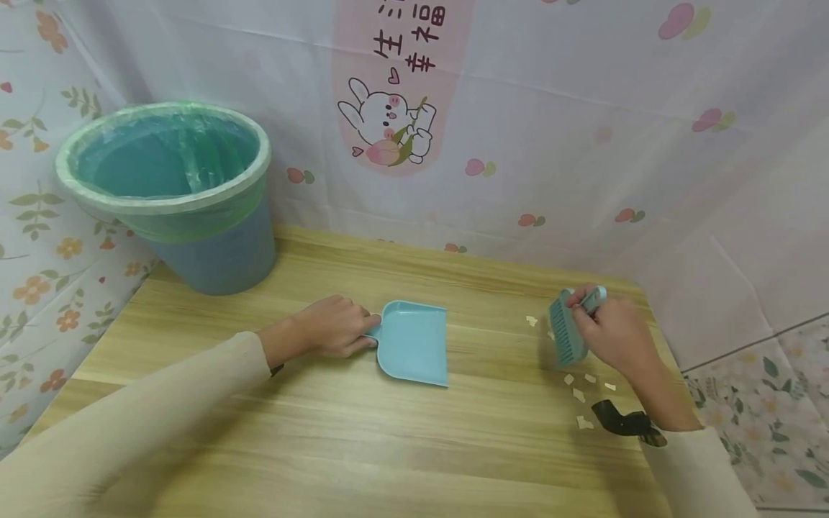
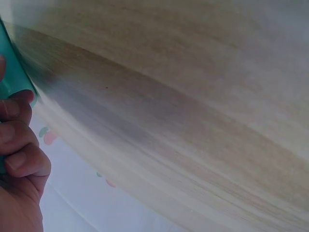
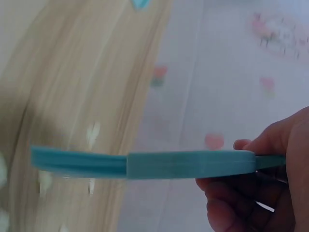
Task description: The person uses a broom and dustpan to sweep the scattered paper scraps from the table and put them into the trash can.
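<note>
A light blue dustpan (image 1: 412, 342) lies on the wooden tabletop, its open edge facing right. My left hand (image 1: 333, 326) grips its short handle; in the left wrist view the curled fingers (image 2: 25, 154) show beside the pan's edge. On the right, my right hand (image 1: 615, 331) holds a small blue brush (image 1: 567, 331) by its handle, bristles toward the left. Pale scraps (image 1: 578, 395) lie on the wood under and around the brush. The right wrist view shows the brush (image 3: 188, 164) edge-on, with the thumb above and fingers below the handle.
A blue bin (image 1: 220, 252) with a green liner stands at the table's back left corner. Behind the wooden table (image 1: 363, 446) hangs a white printed cloth (image 1: 550, 144). A black strap piece (image 1: 622, 419) sticks out from the right wrist.
</note>
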A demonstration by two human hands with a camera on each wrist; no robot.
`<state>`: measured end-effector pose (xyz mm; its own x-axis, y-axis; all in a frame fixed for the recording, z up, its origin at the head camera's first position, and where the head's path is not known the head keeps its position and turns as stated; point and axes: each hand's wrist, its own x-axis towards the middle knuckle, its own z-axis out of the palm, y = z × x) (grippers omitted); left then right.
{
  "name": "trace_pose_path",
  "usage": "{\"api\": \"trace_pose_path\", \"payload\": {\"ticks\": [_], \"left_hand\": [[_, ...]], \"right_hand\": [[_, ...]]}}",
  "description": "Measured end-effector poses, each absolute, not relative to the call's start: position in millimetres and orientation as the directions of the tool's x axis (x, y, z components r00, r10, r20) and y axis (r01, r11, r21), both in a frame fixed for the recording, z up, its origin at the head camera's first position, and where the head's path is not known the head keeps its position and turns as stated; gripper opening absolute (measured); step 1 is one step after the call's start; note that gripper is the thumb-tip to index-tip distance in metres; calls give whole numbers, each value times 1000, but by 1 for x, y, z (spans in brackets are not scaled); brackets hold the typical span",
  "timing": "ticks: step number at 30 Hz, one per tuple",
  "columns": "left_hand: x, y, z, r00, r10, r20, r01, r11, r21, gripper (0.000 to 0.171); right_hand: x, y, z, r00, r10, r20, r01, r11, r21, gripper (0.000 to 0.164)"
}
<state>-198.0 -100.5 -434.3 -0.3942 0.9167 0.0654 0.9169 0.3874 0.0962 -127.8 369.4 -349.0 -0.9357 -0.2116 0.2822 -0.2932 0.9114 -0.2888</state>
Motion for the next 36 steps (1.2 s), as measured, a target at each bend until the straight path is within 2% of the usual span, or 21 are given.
{"api": "trace_pose_path", "payload": {"ticks": [8,20,27,36], "left_hand": [[-198,-101,-435,-396,916,66,915,388,105,26],[-199,-102,-437,-396,916,66,916,389,98,27],[-199,-102,-438,-397,916,61,915,390,103,27],[-200,-102,-437,-397,916,61,914,389,112,27]], "right_hand": [[-133,430,-348,-951,-158,267,-198,972,-128,21],[-141,462,-357,-997,-35,67,-38,999,-35,25],[-150,452,-368,-997,-72,-2,-72,997,-18,23],[-154,408,-370,-978,-205,50,-206,978,-38,22]]}}
